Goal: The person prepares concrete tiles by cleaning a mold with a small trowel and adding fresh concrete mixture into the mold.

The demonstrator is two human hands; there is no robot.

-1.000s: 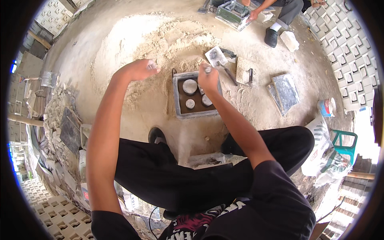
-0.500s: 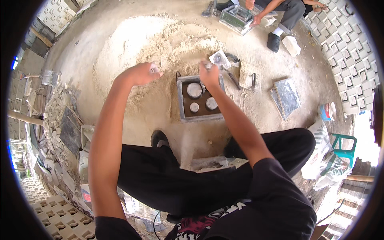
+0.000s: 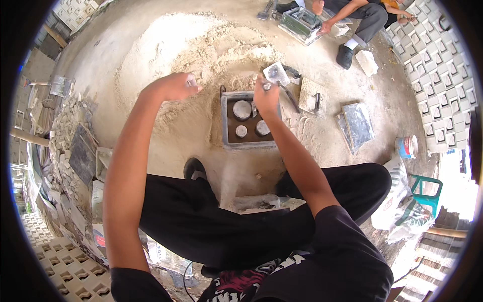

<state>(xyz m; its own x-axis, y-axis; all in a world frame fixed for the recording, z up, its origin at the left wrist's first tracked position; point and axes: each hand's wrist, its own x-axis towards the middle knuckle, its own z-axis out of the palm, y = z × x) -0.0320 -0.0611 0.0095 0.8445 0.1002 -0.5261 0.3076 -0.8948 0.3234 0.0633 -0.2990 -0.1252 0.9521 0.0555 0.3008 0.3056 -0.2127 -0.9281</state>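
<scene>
- Your right hand (image 3: 265,95), frame centre, grips a small metal tool (image 3: 266,86) over the square grey metal mould (image 3: 225,126).
- Your left hand (image 3: 173,85), upper left, is closed above the pale sand heap (image 3: 166,45); contents unclear.

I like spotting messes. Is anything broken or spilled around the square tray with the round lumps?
Nothing looks broken. The square mould sits flat on the ground, its three round plugs upright. The right hand hovers at its far edge; the left hand is over the loose sand heap, which spreads wide.
</scene>
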